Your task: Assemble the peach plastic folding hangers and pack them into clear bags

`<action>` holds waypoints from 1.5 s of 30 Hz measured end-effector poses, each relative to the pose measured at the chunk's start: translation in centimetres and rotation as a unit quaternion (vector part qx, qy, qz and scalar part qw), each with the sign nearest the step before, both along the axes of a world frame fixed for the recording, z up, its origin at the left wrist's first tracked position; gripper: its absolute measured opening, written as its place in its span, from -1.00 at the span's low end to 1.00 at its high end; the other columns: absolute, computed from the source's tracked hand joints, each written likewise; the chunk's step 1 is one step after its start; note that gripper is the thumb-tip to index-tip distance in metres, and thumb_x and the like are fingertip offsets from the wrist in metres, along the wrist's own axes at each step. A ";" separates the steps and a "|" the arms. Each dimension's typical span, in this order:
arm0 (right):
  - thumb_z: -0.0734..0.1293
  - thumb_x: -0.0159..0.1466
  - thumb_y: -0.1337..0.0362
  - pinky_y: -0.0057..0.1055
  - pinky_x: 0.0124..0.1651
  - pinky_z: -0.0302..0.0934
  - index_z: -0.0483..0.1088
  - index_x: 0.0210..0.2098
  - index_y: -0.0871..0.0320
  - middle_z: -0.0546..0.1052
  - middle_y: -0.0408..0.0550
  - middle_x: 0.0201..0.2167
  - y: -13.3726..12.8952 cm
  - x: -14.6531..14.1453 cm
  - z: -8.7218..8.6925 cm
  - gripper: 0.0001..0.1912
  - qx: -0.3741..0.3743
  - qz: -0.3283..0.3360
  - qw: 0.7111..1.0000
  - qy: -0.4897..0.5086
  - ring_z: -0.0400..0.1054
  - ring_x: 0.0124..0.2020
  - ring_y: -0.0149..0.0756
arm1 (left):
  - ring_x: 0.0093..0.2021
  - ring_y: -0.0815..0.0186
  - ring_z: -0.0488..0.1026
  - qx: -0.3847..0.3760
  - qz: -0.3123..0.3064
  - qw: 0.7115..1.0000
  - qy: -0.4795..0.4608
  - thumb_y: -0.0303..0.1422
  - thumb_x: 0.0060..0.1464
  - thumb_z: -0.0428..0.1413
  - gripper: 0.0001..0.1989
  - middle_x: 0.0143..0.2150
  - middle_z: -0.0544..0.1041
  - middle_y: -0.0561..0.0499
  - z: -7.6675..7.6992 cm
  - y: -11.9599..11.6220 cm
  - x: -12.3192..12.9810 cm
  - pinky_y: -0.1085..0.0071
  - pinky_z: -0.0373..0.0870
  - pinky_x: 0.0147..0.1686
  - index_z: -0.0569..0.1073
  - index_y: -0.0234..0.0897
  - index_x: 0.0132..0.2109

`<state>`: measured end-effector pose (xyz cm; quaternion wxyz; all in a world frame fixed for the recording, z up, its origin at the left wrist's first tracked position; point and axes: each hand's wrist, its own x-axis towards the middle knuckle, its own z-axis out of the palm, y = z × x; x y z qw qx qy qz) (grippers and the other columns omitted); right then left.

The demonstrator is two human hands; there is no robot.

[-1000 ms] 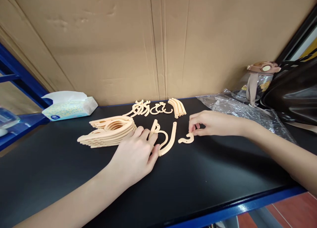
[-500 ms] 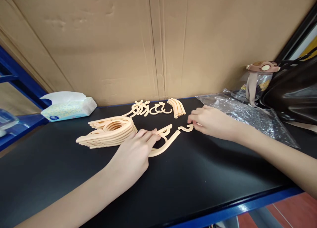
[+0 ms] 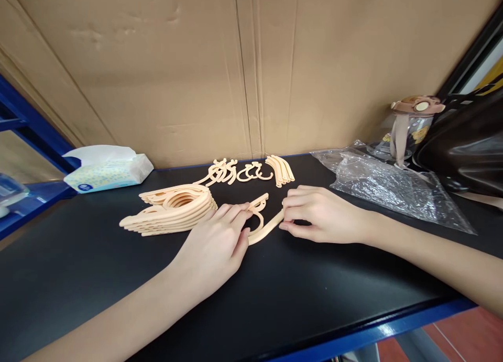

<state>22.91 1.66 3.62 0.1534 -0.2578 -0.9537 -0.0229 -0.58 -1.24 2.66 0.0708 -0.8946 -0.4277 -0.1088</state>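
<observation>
A beige plastic hanger piece (image 3: 267,229) lies on the black tabletop with its two arms pointing away to the right. My left hand (image 3: 220,233) is closed over its near left part, fingers wrapped on the frame. At the tip of the lower arm, my right hand (image 3: 310,212) is pinched, thumb and fingertips together. The small hook it held is hidden behind those fingers. Beside my left hand sits a stack of similar hanger bodies (image 3: 168,215). Behind are a pile of loose hooks (image 3: 223,172), a few more hooks (image 3: 251,172) and a bundle of curved bars (image 3: 280,171).
A tissue pack (image 3: 108,171) stands at the back left. On the right, a crumpled clear plastic bag (image 3: 393,189) lies before a drinking bottle (image 3: 412,126) and a black bag (image 3: 467,142). Cardboard (image 3: 176,74) walls the back; the table has a blue front edge (image 3: 385,330).
My right hand has moved left and nearer, from beside the hanger to the tip of its lower arm. The hook is no longer visible. My left thumb has shifted onto the lower arm.
</observation>
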 end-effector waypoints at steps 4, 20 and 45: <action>0.15 0.37 0.24 -0.37 -0.21 0.10 0.42 -0.43 0.18 0.42 -0.11 -0.49 0.5 0.2 0.1 -0.68 0.045 -0.048 0.997 0.042 0.23 -0.41 -0.36 | 0.05 0.13 0.37 0.005 -0.004 1.000 0.012 -0.49 0.20 -0.13 -0.62 0.11 0.43 -0.14 -0.1 0.0 -0.1 0.16 0.38 0.00 0.38 -0.40 0.11; 0.22 0.32 0.29 -0.31 -0.15 0.08 0.48 -0.41 0.21 0.48 -0.06 -0.36 1.3 0.7 -0.9 -0.75 0.064 -0.192 0.976 -0.077 0.34 -0.27 -0.26 | 0.09 0.10 0.33 -0.029 -0.005 0.999 0.039 -0.65 0.02 -0.15 -0.47 0.14 0.40 -0.14 0.2 -0.1 0.0 0.11 0.34 0.02 0.31 -0.42 0.15; 0.03 0.41 0.21 -0.45 -0.41 0.04 0.20 -0.33 0.14 0.41 -0.12 -0.45 0.1 -0.1 -0.5 -0.76 0.005 -0.168 0.984 0.061 0.30 -0.45 -0.36 | 0.30 0.31 0.05 -0.221 -0.033 0.948 -0.226 -0.21 0.33 -0.17 -0.80 0.12 0.29 -0.03 -0.5 0.4 0.4 0.25 0.15 0.17 0.15 -0.16 -0.28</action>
